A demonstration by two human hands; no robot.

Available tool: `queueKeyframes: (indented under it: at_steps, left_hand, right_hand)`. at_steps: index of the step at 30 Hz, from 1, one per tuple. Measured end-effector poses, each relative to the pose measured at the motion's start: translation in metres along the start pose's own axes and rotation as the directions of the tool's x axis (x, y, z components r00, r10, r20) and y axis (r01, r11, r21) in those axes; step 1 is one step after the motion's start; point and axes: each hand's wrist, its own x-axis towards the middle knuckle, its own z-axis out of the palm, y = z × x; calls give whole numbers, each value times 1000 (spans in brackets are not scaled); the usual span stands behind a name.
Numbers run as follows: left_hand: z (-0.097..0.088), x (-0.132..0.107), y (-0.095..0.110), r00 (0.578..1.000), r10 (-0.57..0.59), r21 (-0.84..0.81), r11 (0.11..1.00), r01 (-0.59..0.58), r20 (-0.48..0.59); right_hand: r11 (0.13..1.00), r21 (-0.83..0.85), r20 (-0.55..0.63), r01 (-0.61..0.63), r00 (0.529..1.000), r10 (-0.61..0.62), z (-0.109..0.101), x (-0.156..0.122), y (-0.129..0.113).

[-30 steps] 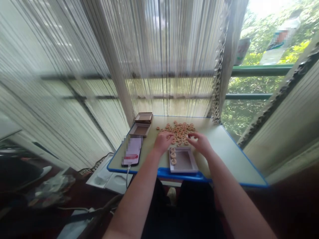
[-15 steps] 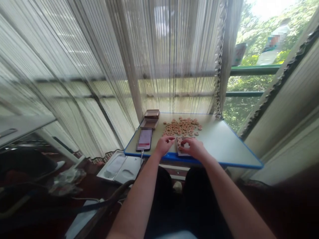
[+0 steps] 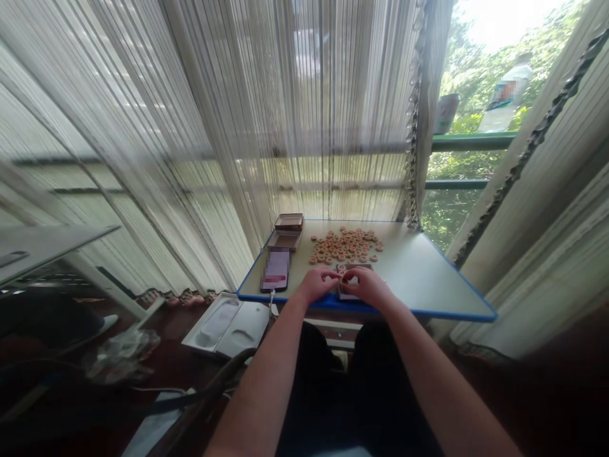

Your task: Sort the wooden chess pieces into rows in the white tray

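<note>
Low over the front edge of the table, my left hand [image 3: 318,284] has its thumb and fingers pinched together at the left side of a small shallow box [image 3: 362,266]. Opposite it, my right hand [image 3: 370,285] curls over the box, thumb and fingers closed near the left hand's fingertips. Whatever either pinch holds is too small and covered to make out. A few round tan discs [image 3: 341,270] with reddish marks, like wooden game pieces, show inside the box at its left end. Just beyond lies a loose pile of similar discs [image 3: 349,243].
Left on the blue-edged table [image 3: 428,279] lies a phone [image 3: 275,270] with a cable plugged in. Behind it stand two open brown box parts [image 3: 285,240]. A white open tray [image 3: 226,324] sits lower left. Sheer curtains [image 3: 304,127] hang behind the table.
My left hand has moved right and its fingertips now meet those of my right hand over the box. The right hand's fingers have shifted slightly. The view has tilted a little.
</note>
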Motion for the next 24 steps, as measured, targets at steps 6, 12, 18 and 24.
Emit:
queueKeyframes:
  at_steps: [6,12,18,24]
  left_hand:
    - [3,2,-6,1000,22,-32,999,-22,5]
    - [4,-2,-1,999,-31,-32,999,30,-31]
    - [3,-9,5,999,23,115,993,-28,44]
    - [5,-8,5,995,-63,207,977,46,79]
  right_hand:
    - [998,56,-77,-28,997,32,-12,-3,6]
    - [972,-60,-210,-228,955,211,-31,-15,53]
    - [963,-110,-100,-246,967,235,-35,-30,73]
    - [967,-94,-156,-235,963,219,-30,-32,73]
